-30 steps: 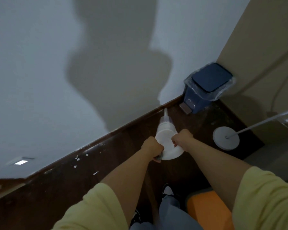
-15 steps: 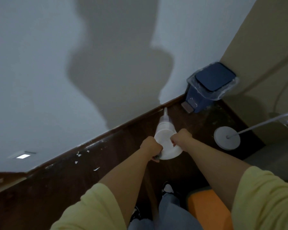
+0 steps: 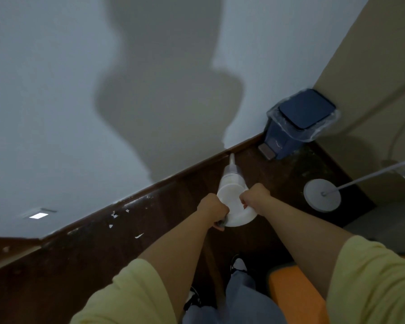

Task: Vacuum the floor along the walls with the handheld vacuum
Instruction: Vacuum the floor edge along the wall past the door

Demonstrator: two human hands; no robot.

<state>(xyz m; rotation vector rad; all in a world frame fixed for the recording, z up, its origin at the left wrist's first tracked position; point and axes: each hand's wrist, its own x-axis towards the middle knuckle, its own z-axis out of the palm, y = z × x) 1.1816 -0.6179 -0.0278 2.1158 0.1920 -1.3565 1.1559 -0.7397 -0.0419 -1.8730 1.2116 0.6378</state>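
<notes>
At the back end of the handheld vacuum [image 3: 234, 199], the left hand [image 3: 212, 209] and right hand [image 3: 255, 195] both curl tightly round its white body. Ahead of them its narrow nozzle [image 3: 232, 159] meets the dark baseboard [image 3: 173, 183]. Best to keep that tip low in the floor-wall seam (slow, steady strokes), easing toward the blue bin [image 3: 297, 123] beyond the right hand.

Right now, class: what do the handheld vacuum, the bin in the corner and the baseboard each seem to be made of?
Handheld vacuum: probably plastic, white and smooth, its body partly translucent.
Bin: likely matte dark blue plastic with a moulded lid; a crinkled clear liner, seemingly thin plastic film, folds over its rim.
Baseboard: apparently dark brown wood or wood-look trim, glossy, with a light streak along its top edge; which one cannot be told.
</notes>
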